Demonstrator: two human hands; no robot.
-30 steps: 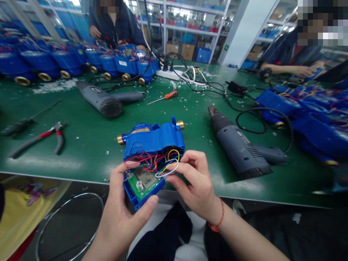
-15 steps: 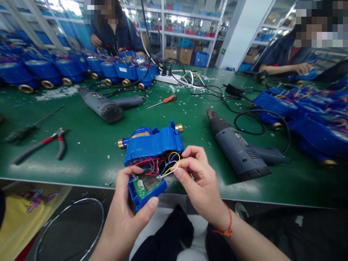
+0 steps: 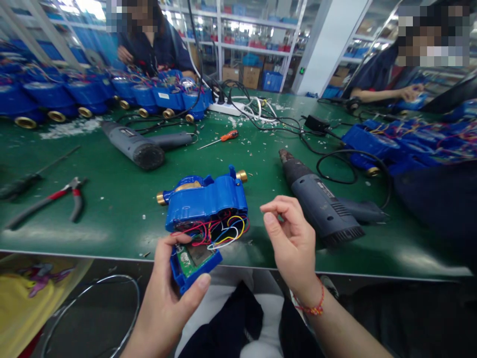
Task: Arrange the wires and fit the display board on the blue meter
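Note:
My left hand [image 3: 169,286] is closed around a small blue housing [image 3: 203,272] with a green circuit board [image 3: 185,262] inside, thumb on the near side and fingers at the far side. Red, yellow, white and blue wires [image 3: 233,233] run from the board into a blue water meter body [image 3: 204,201] with brass ends, lying on the bench just beyond. To the right of the wires is my right hand [image 3: 288,236], apart from them. Its fingers are curled, the thumb close to the forefinger, and nothing shows between them.
Grey heat guns lie right [image 3: 320,199] and back left [image 3: 134,146]. Pliers [image 3: 70,191] and a dark screwdriver [image 3: 26,184] are at left; an orange screwdriver [image 3: 227,135] lies beyond. Several blue meters [image 3: 145,97] line the back. Two people work across the bench [image 3: 253,159].
My right hand has let go of the white wire and moved right, away from the wires. The left hand still holds the housing. The whole view has shifted slightly.

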